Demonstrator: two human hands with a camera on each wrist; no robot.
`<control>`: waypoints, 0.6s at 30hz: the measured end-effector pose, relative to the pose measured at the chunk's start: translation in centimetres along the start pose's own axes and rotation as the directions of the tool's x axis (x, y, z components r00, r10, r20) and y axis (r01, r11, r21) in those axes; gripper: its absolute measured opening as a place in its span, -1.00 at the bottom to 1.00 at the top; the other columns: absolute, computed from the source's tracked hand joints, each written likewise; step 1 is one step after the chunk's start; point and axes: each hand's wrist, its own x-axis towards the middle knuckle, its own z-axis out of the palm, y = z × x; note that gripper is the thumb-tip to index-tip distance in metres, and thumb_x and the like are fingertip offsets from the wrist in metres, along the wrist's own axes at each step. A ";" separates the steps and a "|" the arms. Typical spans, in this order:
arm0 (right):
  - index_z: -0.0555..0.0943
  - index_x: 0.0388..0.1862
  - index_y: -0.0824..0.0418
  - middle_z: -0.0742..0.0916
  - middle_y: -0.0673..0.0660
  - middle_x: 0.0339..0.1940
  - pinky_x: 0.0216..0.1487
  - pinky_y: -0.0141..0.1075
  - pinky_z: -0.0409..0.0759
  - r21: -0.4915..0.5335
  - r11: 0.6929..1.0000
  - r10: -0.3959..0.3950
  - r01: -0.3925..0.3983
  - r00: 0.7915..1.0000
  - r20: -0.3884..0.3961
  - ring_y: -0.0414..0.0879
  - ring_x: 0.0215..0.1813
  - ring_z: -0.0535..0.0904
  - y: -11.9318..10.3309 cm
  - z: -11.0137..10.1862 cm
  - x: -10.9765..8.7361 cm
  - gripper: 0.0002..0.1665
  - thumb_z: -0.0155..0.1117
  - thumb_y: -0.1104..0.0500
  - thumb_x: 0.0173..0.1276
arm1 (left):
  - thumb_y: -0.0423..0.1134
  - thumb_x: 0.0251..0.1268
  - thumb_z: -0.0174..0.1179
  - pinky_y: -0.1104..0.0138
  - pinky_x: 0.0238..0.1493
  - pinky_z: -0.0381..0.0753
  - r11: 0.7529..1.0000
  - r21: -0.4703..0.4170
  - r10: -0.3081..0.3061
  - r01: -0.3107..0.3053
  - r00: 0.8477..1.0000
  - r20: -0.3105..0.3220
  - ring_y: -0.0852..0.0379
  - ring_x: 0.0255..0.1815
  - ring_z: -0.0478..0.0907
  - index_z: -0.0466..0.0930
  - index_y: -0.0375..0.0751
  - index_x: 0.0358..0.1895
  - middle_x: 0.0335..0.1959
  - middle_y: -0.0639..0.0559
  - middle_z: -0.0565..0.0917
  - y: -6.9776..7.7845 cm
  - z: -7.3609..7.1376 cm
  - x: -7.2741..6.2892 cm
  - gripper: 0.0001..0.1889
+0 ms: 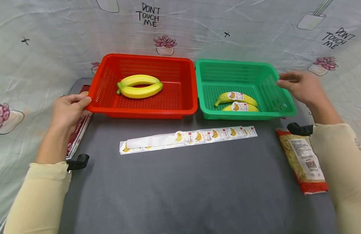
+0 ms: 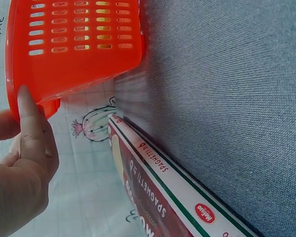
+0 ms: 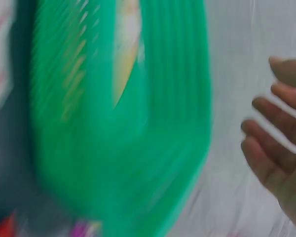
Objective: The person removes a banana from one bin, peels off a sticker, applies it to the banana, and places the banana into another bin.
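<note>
My left hand (image 1: 70, 109) pinches the left rim of a red plastic basket (image 1: 145, 110); in the left wrist view its fingers (image 2: 32, 131) lie against the basket's outer wall. Two yellow bananas (image 1: 140, 91) without labels rest together inside. Beside it stands a green basket (image 1: 247, 115) with two bananas (image 1: 240, 101) that carry white stickers. Near that basket's right rim is my right hand (image 1: 303, 86). In the blurred right wrist view its fingers (image 3: 274, 116) are spread and loosely bent, apart from the green wall, holding nothing.
Strips of banana stickers (image 1: 198, 136) lie on the grey table in front of the baskets. A spaghetti box (image 2: 163, 182) lies at the left edge, under my left forearm. On the right, a red and yellow food packet (image 1: 303, 159) sits beside my right sleeve. A patterned cloth (image 1: 198, 29) hangs behind.
</note>
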 end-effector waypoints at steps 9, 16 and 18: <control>0.55 0.39 0.16 0.71 -0.02 0.23 0.32 -0.26 0.47 0.252 0.909 -0.379 0.332 0.910 0.168 -0.29 0.15 0.59 -16.5 6.3 6.2 -0.40 0.31 -0.05 0.47 | -0.29 0.40 0.29 0.51 -0.47 0.65 0.996 -0.064 0.065 -0.067 0.997 -0.041 0.36 -0.51 0.61 0.70 0.02 -0.31 -0.25 0.18 0.56 -0.6 1.9 -0.9 -0.90; 0.52 0.40 0.24 0.64 0.21 0.37 0.45 -0.07 0.47 0.253 0.881 -0.473 0.400 0.766 0.435 0.02 0.37 0.55 -23.4 14.5 9.1 -0.41 0.34 0.10 0.45 | -0.20 0.44 0.26 0.53 -0.39 0.66 0.999 0.013 0.033 -0.033 0.997 -0.065 0.35 -0.45 0.57 0.58 -0.38 0.13 -0.17 0.07 0.52 -1.1 4.8 -2.1 -0.65; 0.52 0.40 0.25 0.64 0.20 0.36 0.45 -0.08 0.47 0.248 0.890 -0.457 0.384 0.738 0.497 0.03 0.39 0.55 -23.6 16.3 9.4 -0.40 0.37 0.12 0.43 | -0.17 0.46 0.24 0.54 -0.35 0.66 0.999 0.042 0.030 -0.028 0.998 -0.051 0.35 -0.43 0.57 0.54 -0.42 0.21 -0.15 0.05 0.52 -1.3 5.9 -2.3 -0.58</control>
